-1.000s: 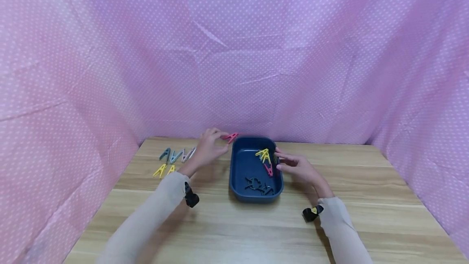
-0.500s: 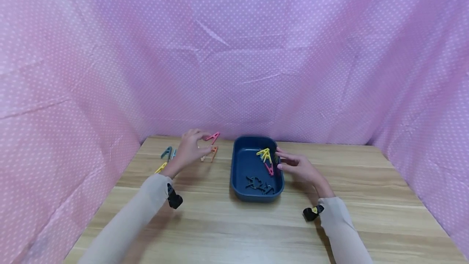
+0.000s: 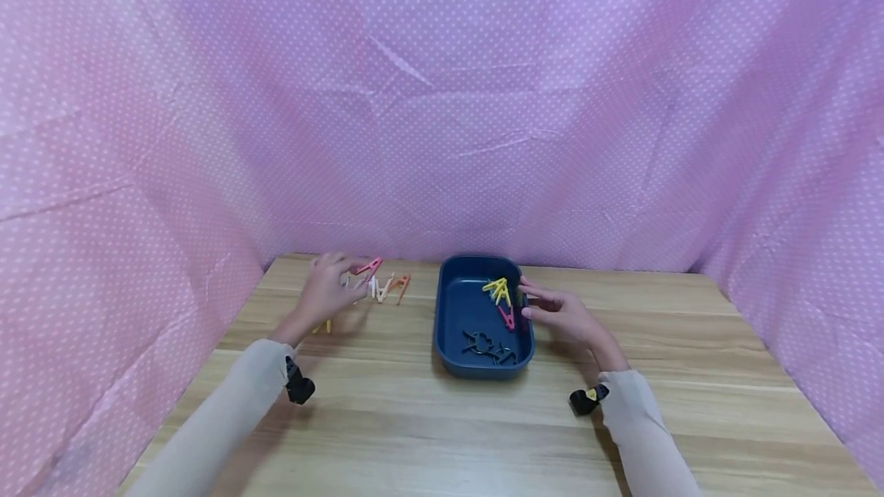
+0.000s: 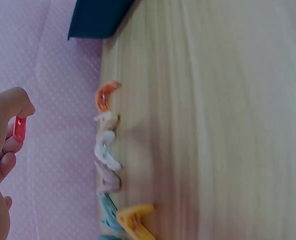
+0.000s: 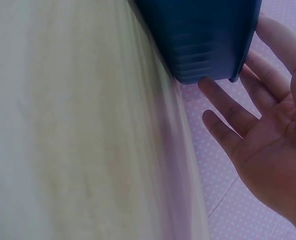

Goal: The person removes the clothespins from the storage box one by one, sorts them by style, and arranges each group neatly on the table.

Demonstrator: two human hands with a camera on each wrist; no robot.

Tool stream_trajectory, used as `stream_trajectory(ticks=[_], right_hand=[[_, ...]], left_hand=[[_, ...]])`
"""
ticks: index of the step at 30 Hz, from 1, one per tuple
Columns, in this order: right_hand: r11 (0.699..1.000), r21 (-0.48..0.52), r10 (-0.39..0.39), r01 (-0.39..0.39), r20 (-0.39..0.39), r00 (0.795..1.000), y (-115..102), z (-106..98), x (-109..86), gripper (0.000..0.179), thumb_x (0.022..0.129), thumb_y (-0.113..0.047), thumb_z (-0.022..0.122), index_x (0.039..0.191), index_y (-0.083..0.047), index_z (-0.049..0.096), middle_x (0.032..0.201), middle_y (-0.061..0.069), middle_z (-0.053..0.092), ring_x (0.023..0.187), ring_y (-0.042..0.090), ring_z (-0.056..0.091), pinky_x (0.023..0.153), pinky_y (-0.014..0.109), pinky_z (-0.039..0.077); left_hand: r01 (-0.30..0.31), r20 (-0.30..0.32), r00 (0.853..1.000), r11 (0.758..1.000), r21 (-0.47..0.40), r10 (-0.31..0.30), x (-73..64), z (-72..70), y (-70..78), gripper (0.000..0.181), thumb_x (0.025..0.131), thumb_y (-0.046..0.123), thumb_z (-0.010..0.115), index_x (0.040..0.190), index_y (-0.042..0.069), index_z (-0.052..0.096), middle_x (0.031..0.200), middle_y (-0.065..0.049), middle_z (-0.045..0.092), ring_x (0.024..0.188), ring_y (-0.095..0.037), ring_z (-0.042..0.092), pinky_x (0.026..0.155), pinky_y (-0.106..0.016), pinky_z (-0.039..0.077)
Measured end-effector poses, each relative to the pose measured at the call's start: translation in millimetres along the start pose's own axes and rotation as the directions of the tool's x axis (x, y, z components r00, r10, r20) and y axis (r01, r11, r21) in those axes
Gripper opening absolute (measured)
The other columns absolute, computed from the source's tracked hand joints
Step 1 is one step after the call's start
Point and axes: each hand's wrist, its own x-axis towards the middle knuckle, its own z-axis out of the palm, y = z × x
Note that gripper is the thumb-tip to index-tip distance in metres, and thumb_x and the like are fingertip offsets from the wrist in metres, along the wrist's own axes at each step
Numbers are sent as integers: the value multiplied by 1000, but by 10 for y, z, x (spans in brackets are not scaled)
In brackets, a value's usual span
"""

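held pink clip (image 3: 375,263) moved left

The box (image 3: 456,313) stands on the table (image 3: 428,436), between the left hand (image 3: 326,290) and the right hand (image 3: 565,316). Inside the box lie several clips (image 3: 499,288). To its left, other clips (image 4: 105,150) lie on the table. Behind hangs the cloth (image 3: 442,113).

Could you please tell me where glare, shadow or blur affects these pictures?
Head view: pale glare on the table toward the bottom edge, soft shadow beside the left sleeve; left wrist view: the orange clip looks blurred; right wrist view: wood grain looks smeared.
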Motion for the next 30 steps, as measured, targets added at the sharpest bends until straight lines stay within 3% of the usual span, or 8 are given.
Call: stream_trajectory(ticks=[6,14,21,30], right_hand=[[999,-26,28,-28,-2,1000,12,11,1,57,96,-36,70,148,-15,55,164,0,37,142,35,49,117,56,35],[999,-23,28,-29,-12,1000,6,1,23,59,95,-36,71,148,-15,55,164,-1,37,139,34,52,116,56,36],[999,-27,19,-19,-17,1000,14,-9,34,58,97,-33,70,148,-13,54,164,0,36,139,35,52,116,55,35],[999,-26,39,-40,-19,999,3,-16,41,56,97,-34,70,147,-15,55,164,-1,36,147,33,43,119,55,30]], left_hand=[[40,23,999,999,24,-40,-141,-28,-135,35,78,18,83,109,4,75,97,-10,68,98,-31,58,89,-52,34],[87,81,993,996,30,-89,-236,-28,-216,39,79,19,84,112,1,74,104,-15,71,102,-34,60,98,-58,32],[83,109,990,994,67,-90,-316,-64,-284,39,78,20,84,109,-2,74,92,-14,69,92,-32,60,98,-60,32],[137,192,968,983,125,-160,-448,-90,-334,34,81,22,83,106,1,74,93,-10,69,96,-33,61,104,-65,30]])
